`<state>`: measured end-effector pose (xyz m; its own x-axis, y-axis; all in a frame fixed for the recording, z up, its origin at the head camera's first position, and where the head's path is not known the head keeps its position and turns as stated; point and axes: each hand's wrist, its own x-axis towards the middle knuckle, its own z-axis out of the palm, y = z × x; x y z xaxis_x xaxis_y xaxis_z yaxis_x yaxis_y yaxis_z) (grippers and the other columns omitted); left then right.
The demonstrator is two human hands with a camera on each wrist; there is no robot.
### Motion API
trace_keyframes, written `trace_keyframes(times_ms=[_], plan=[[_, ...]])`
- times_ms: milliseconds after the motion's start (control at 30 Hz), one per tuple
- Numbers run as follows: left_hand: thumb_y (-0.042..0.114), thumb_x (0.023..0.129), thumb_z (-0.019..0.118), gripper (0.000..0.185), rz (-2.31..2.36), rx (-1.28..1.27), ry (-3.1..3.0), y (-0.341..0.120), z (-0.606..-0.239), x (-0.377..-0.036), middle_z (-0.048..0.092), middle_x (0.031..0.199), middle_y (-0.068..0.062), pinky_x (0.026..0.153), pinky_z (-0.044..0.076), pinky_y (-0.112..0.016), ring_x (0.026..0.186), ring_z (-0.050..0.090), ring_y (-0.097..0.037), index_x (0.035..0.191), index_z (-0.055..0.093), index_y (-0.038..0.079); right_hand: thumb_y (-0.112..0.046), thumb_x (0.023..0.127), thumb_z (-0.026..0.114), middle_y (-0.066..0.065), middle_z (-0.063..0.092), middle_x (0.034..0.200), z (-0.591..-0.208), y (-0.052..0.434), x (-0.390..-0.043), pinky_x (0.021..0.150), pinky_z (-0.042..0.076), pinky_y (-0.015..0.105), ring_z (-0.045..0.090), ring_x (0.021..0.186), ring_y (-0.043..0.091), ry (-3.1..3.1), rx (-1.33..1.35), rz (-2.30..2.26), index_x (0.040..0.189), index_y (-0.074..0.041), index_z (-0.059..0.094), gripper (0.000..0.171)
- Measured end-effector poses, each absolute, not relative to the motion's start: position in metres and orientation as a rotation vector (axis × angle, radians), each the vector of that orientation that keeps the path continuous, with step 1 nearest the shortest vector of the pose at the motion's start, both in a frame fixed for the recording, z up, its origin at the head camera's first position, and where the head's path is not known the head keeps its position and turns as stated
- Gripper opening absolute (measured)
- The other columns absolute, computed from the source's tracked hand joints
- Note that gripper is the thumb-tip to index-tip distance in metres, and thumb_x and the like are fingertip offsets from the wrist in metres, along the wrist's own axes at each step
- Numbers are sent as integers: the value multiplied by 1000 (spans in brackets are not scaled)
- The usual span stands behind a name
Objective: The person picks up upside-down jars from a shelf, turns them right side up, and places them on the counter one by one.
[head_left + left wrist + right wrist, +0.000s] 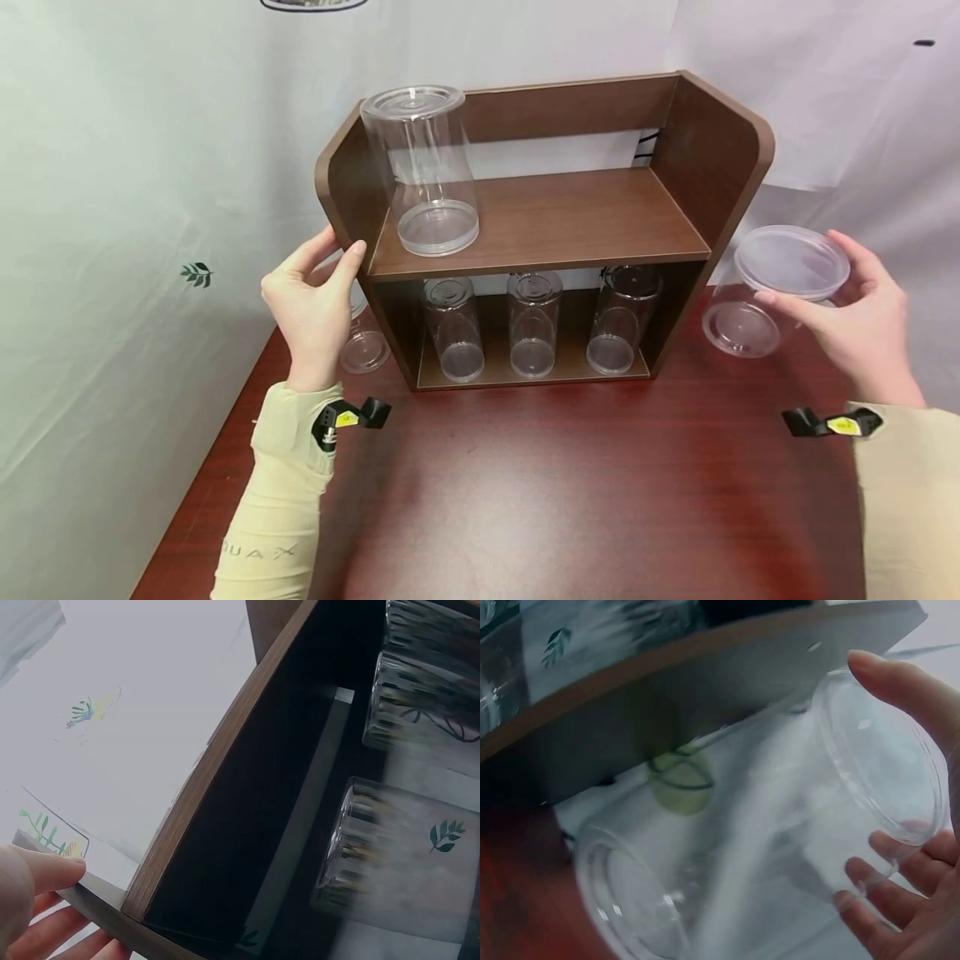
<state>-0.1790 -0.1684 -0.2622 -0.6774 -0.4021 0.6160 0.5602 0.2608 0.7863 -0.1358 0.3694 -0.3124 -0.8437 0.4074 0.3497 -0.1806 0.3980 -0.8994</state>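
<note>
A brown two-tier wooden shelf (592,217) stands on the table. My left hand (311,308) grips the front edge of its left side panel, and in the left wrist view the thumb (56,871) lies over a corner of the board. To the right of the shelf, my right hand (862,308) holds a clear plastic jar (738,325) near its translucent lid (791,262), thumb on one side and fingers on the other. A large clear jar (431,175) stands base-up on the upper tier's left end.
Three clear jars stand in a row on the lower tier: left (453,333), middle (532,329), right (618,325). Another clear jar (365,343) sits on the dark red table (555,492), left of the shelf and partly behind my left hand. White cloth (135,167) hangs around the table.
</note>
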Motion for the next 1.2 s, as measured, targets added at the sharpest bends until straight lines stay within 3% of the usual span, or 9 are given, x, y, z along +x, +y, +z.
trace_keyframes(times_ms=[333,733,1000,1200], plan=[[14,84,86,27,-1523,-157,-1737,-167,-262,-178,76,103,-7,84,60,-31,85,76,-19,110,81,15,-3,80,85,1,53,136,-359,374,-179,86,45,6,55,112,7,-2142,-262,1553,157,-10,35,92],[14,84,86,28,-1508,-148,-1749,-168,-262,-178,76,104,-6,83,59,-30,85,75,-20,111,81,15,-12,84,83,10,38,147,-387,364,-196,95,41,8,49,126,15,-2212,-309,1520,157,-12,25,93],[12,83,86,28,-1507,-161,-1740,-168,-263,-179,76,103,-6,82,60,-30,84,76,-22,111,81,13,-11,87,81,13,37,149,-393,366,-198,99,40,10,47,130,14,-2211,-315,1564,158,-12,20,94],[12,84,86,28,-1505,-159,-1744,-168,-263,-178,76,104,-6,82,60,-30,84,76,-21,111,81,13,-15,86,82,14,25,162,-386,367,-193,112,27,13,30,146,15,-2223,-264,1518,161,-14,14,102]])
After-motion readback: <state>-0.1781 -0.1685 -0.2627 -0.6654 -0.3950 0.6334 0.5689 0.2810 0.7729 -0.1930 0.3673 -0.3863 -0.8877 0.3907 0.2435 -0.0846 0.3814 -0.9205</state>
